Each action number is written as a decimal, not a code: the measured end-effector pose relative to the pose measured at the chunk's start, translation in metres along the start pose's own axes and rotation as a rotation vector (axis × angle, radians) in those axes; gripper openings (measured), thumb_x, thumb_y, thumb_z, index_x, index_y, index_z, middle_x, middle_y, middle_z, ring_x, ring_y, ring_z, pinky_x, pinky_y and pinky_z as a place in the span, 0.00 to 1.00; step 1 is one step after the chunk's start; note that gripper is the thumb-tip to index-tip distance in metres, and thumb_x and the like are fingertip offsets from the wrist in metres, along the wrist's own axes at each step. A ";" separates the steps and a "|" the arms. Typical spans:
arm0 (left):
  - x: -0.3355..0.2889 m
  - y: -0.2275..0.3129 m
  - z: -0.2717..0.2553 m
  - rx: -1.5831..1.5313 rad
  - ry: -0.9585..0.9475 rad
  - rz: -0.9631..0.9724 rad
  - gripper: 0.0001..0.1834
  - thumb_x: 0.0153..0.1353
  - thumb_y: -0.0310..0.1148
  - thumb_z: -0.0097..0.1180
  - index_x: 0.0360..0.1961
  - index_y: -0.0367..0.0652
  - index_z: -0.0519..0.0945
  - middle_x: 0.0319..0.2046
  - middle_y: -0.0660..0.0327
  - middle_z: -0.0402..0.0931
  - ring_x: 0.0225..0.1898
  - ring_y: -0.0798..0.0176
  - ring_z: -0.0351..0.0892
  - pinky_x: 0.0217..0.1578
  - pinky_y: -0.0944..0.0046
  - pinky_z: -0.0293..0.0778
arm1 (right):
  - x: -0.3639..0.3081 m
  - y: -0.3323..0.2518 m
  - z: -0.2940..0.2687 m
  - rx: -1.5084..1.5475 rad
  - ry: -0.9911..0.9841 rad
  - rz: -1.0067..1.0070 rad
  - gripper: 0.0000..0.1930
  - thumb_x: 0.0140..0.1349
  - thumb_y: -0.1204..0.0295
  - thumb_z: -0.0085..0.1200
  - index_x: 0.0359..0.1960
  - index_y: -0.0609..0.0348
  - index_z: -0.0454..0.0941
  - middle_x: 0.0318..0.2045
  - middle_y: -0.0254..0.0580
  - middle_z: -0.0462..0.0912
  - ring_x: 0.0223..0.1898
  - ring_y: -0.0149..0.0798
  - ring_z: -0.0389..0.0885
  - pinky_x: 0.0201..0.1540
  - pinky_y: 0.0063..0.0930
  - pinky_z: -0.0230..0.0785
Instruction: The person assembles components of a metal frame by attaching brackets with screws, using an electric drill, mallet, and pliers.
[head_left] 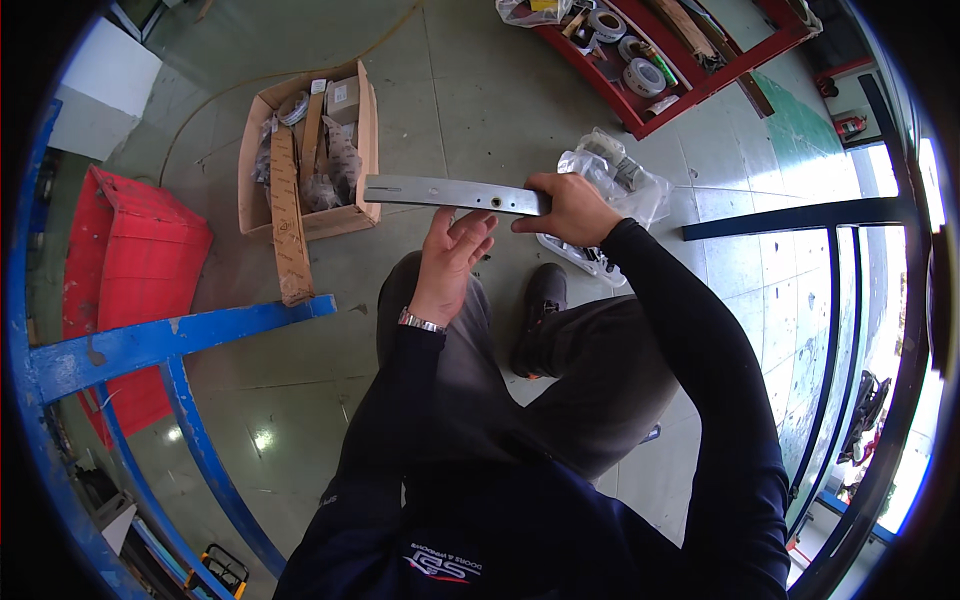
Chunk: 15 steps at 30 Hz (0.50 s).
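Note:
A long, flat silver metal bar (450, 193) with small holes and a slot near one end is held out level above my knees. My right hand (578, 210) grips its right end, thumb below and fingers wrapped over it. My left hand (450, 262), with a metal watch on the wrist, is under the middle of the bar. Its palm is turned up and its fingers are loosely bent and apart. The fingertips are at the bar's lower edge; whether they bear any of its weight I cannot tell.
An open cardboard box (310, 232) of parts stands ahead left, a long carton strip (288, 215) leaning out. Clear plastic bags (640, 190) lie beyond my right hand. A red trolley (655, 120) holds tape rolls. Blue metal frames (190, 335) and a red bin (150, 240) flank me.

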<state>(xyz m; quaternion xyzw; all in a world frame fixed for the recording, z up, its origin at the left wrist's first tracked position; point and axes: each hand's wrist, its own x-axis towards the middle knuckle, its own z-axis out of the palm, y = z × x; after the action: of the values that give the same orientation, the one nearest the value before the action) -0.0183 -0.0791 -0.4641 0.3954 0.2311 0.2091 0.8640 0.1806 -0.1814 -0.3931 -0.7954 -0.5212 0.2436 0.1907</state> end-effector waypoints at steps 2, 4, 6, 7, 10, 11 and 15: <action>-0.001 -0.002 -0.001 -0.076 -0.041 -0.029 0.27 0.70 0.36 0.57 0.67 0.48 0.65 0.55 0.59 0.76 0.55 0.65 0.76 0.55 0.62 0.70 | 0.001 0.001 0.006 0.105 -0.051 -0.022 0.23 0.48 0.54 0.70 0.36 0.60 0.81 0.26 0.49 0.82 0.33 0.53 0.82 0.38 0.42 0.72; -0.004 -0.005 -0.001 -0.153 -0.029 -0.026 0.26 0.70 0.40 0.56 0.67 0.52 0.67 0.55 0.61 0.77 0.56 0.63 0.76 0.57 0.59 0.69 | -0.001 0.001 0.008 0.120 -0.073 -0.027 0.23 0.48 0.54 0.71 0.37 0.60 0.81 0.27 0.50 0.83 0.33 0.53 0.83 0.39 0.42 0.73; -0.003 -0.007 -0.003 -0.162 0.002 -0.045 0.25 0.71 0.40 0.56 0.66 0.52 0.67 0.54 0.61 0.77 0.55 0.63 0.77 0.57 0.59 0.70 | -0.002 0.000 0.008 0.063 -0.139 -0.019 0.24 0.48 0.54 0.71 0.38 0.61 0.81 0.29 0.52 0.84 0.35 0.54 0.84 0.40 0.42 0.73; -0.003 -0.010 -0.004 -0.176 0.032 -0.064 0.25 0.71 0.41 0.55 0.66 0.51 0.68 0.52 0.61 0.78 0.54 0.64 0.78 0.56 0.59 0.71 | -0.002 0.002 0.010 0.064 -0.140 -0.019 0.24 0.48 0.54 0.71 0.38 0.61 0.81 0.29 0.52 0.84 0.35 0.54 0.84 0.40 0.42 0.73; 0.000 -0.016 -0.008 -0.235 0.061 -0.030 0.19 0.71 0.42 0.54 0.59 0.48 0.73 0.48 0.62 0.80 0.50 0.64 0.80 0.54 0.59 0.74 | -0.002 0.002 0.013 0.140 -0.144 -0.049 0.26 0.48 0.54 0.71 0.39 0.63 0.80 0.30 0.54 0.84 0.36 0.55 0.84 0.40 0.42 0.73; 0.002 -0.019 -0.012 -0.235 0.063 -0.029 0.19 0.71 0.42 0.54 0.59 0.48 0.73 0.48 0.62 0.80 0.50 0.64 0.80 0.54 0.59 0.74 | -0.003 -0.002 0.011 0.166 -0.190 -0.057 0.26 0.49 0.54 0.71 0.40 0.64 0.80 0.30 0.53 0.84 0.35 0.51 0.84 0.40 0.39 0.73; 0.003 -0.018 -0.016 -0.281 0.093 -0.029 0.14 0.71 0.44 0.53 0.47 0.46 0.75 0.42 0.62 0.82 0.45 0.65 0.82 0.50 0.60 0.77 | -0.006 -0.014 0.003 0.187 -0.410 -0.037 0.30 0.53 0.51 0.69 0.45 0.65 0.78 0.33 0.51 0.84 0.37 0.44 0.83 0.42 0.35 0.73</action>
<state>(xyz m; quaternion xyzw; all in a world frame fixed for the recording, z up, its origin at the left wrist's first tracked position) -0.0218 -0.0786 -0.4878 0.2572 0.2453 0.2449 0.9020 0.1669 -0.1817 -0.3865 -0.6982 -0.5389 0.4440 0.1582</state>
